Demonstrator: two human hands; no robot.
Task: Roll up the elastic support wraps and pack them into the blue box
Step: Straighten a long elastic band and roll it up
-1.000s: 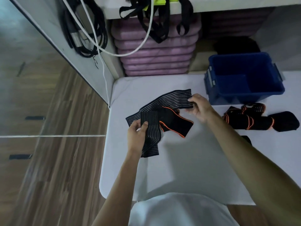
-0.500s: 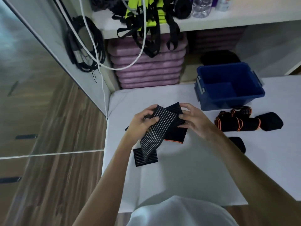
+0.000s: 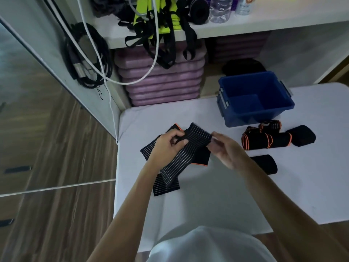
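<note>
Both hands work a striped elastic wrap above the white table (image 3: pixel 207 195).

The left hand (image 3: pixel 166 146) has its fingers curled, pinching the wrap (image 3: pixel 181 157) at its upper fold; the right hand (image 3: pixel 224 150) pinches the same fold's far end. The blue box (image 3: pixel 255 114) sits open beyond, with more wraps (image 3: pixel 268 140) just before it.
</note>
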